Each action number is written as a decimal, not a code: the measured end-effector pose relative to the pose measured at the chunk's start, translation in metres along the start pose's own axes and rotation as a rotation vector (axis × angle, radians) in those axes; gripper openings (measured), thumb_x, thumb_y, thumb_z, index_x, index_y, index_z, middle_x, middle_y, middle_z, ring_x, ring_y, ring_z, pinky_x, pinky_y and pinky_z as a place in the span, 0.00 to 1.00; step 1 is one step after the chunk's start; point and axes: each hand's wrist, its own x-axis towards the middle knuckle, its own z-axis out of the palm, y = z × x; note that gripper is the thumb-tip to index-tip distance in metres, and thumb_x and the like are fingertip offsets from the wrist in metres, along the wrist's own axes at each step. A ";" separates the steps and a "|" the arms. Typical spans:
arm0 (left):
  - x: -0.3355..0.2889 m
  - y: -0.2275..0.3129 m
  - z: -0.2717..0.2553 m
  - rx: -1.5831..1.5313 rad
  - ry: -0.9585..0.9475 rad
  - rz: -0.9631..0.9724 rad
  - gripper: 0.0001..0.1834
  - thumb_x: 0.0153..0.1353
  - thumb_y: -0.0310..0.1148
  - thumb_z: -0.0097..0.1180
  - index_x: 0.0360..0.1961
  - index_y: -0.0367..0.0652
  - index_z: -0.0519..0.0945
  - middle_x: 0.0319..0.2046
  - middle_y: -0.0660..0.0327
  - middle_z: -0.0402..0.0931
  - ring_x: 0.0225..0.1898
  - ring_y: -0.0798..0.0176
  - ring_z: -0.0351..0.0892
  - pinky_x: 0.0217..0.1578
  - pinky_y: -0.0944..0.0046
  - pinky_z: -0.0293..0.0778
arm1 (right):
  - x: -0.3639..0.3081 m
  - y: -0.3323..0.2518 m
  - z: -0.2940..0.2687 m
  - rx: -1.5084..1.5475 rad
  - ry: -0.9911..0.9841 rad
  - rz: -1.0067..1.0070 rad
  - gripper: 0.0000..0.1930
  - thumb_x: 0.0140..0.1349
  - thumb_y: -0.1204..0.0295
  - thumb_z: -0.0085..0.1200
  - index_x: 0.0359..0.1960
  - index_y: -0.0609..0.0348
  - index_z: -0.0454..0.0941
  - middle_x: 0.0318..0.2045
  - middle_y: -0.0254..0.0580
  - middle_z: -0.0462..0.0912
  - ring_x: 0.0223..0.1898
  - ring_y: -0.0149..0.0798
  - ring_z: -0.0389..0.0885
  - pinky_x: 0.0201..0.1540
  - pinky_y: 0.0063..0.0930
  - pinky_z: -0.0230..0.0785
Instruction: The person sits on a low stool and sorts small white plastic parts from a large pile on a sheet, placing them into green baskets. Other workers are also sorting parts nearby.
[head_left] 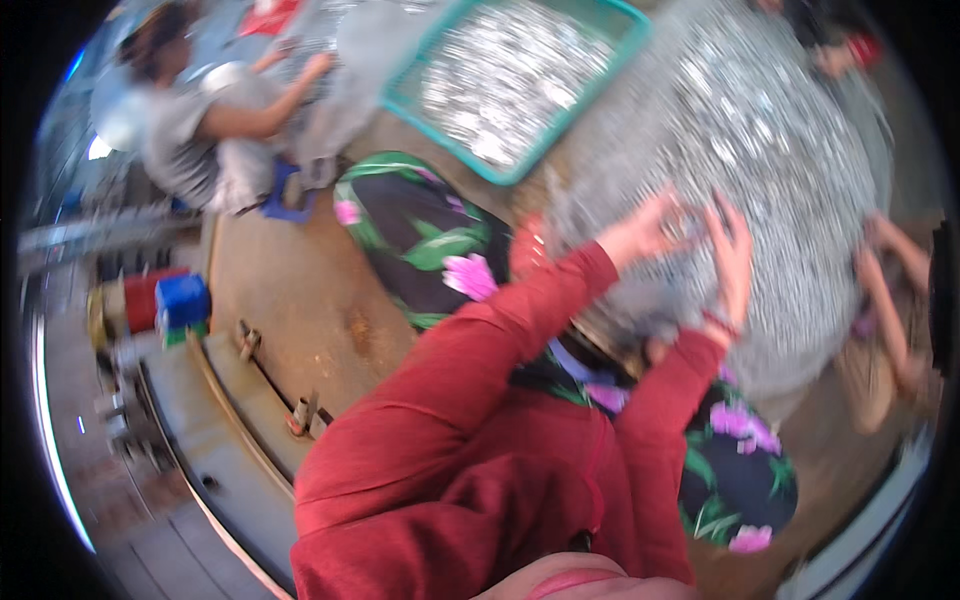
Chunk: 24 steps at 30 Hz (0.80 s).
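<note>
Both of my hands are raised over a broad heap of small shiny silver pieces point(770, 150), which is spread on a clear plastic sheet point(690, 30). My left hand point(648, 225) has its fingers curled in, seemingly around something small; blur hides what it is. Close by on its right, my right hand point(735, 255) has its fingers stretched and apart, with no held thing visible. A narrow gap separates the two hands. Beyond them stands a teal plastic basket point(578, 108) filled with similar silver pieces.
A person in grey point(185, 150) sits at the far left on a blue stool point(288, 195). Another person's arms point(890, 300) reach the heap's right side. A metal frame point(225, 420) and a blue container point(182, 298) lie left, beside brown flooring point(300, 290).
</note>
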 end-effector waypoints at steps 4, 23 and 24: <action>0.003 0.076 0.000 -0.464 -0.307 0.005 0.13 0.55 0.32 0.49 0.37 0.36 0.65 0.35 0.54 0.65 0.34 0.59 0.69 0.22 0.72 0.73 | 0.001 0.051 -0.006 0.083 0.066 0.134 0.23 0.55 0.65 0.54 0.54 0.56 0.70 0.45 0.50 0.76 0.45 0.39 0.74 0.48 0.30 0.65; 0.100 0.031 -0.092 2.530 0.174 0.733 0.06 0.41 0.31 0.52 0.21 0.41 0.77 0.24 0.50 0.75 0.33 0.50 0.75 0.37 0.53 0.71 | -0.010 0.081 0.053 0.429 0.242 0.501 0.22 0.50 0.75 0.58 0.49 0.58 0.73 0.34 0.44 0.79 0.32 0.33 0.76 0.34 0.24 0.71; 0.098 0.024 -0.080 2.572 0.026 0.873 0.05 0.42 0.31 0.52 0.20 0.42 0.76 0.25 0.53 0.75 0.32 0.50 0.74 0.36 0.53 0.71 | -0.004 0.106 0.031 0.438 0.216 0.459 0.23 0.50 0.75 0.57 0.51 0.58 0.72 0.33 0.45 0.79 0.34 0.34 0.76 0.35 0.24 0.70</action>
